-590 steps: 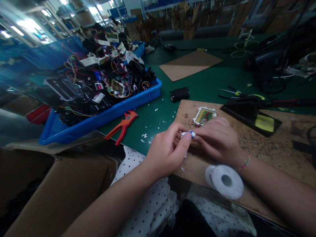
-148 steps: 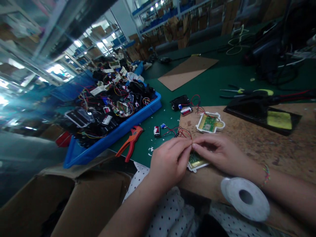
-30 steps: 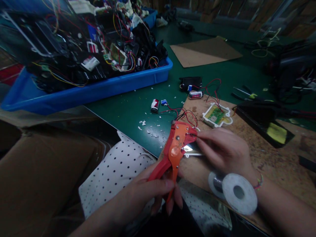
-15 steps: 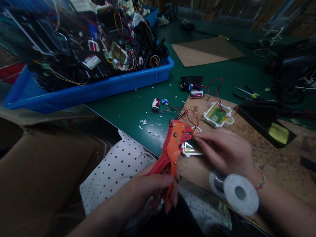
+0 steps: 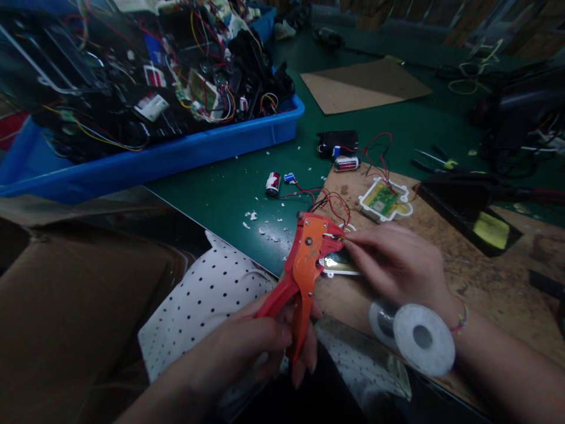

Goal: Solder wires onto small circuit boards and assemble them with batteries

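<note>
My left hand (image 5: pixel 269 338) is wrapped round the handles of a red and orange wire stripper (image 5: pixel 304 265), its jaws pointing up and right. With thumb and fingertips pinched, my right hand (image 5: pixel 397 256) holds a thin yellowish wire (image 5: pixel 344 238) at the mouth of the jaws. Beneath the jaws and my right fingers lies a white-framed module (image 5: pixel 342 271), partly hidden. Red and black wires (image 5: pixel 333 203) run from it towards a small blue connector (image 5: pixel 289 178). Beside that connector stands a red and white battery (image 5: pixel 272 184).
A blue tray (image 5: pixel 220 141) heaped with black parts and wires stands at the left. Another module with a green board (image 5: pixel 383 200) lies on the brown board (image 5: pixel 463 282). Pliers (image 5: pixel 436 159), a black holder with yellow sponge (image 5: pixel 491 229) and a wire spool (image 5: pixel 424 340) are on the right.
The stripper's handles look spread further apart, and my left thumb has shifted with them. My right hand keeps its pinch on the wire at the jaws. The whole view has shifted slightly.
</note>
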`<state>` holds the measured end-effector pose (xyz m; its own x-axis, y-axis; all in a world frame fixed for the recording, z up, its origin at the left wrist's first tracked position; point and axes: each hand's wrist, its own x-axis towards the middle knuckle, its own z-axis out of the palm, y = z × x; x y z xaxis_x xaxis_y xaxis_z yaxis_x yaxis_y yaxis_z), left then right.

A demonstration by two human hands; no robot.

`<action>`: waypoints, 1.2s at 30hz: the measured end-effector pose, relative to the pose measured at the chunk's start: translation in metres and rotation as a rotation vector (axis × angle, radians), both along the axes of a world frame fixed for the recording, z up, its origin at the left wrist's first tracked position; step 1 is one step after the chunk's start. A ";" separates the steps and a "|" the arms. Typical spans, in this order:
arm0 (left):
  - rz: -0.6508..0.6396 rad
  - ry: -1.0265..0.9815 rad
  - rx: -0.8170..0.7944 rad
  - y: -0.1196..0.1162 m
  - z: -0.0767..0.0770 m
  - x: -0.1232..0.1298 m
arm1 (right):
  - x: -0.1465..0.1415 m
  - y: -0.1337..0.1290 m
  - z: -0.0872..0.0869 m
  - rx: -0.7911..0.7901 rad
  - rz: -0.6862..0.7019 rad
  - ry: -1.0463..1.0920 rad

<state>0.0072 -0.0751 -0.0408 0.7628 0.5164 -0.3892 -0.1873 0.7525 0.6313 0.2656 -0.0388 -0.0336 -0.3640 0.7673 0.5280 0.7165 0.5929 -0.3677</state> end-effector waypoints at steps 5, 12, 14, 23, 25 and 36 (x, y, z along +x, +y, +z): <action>0.010 0.031 -0.011 0.001 0.005 0.000 | 0.002 0.001 -0.001 0.014 0.017 -0.064; 0.018 0.106 -0.010 0.000 0.011 0.001 | 0.005 -0.001 -0.003 0.001 0.023 -0.113; 0.020 0.113 -0.008 0.000 0.011 0.002 | 0.005 -0.002 -0.003 0.006 0.017 -0.118; 0.005 0.093 -0.006 0.000 0.002 -0.001 | 0.004 -0.003 -0.003 0.003 0.010 -0.123; 0.013 0.066 -0.021 -0.001 0.001 0.000 | 0.004 -0.003 -0.002 0.004 0.011 -0.107; 0.045 0.056 -0.080 -0.003 -0.002 0.007 | -0.001 0.004 0.000 0.009 0.036 -0.019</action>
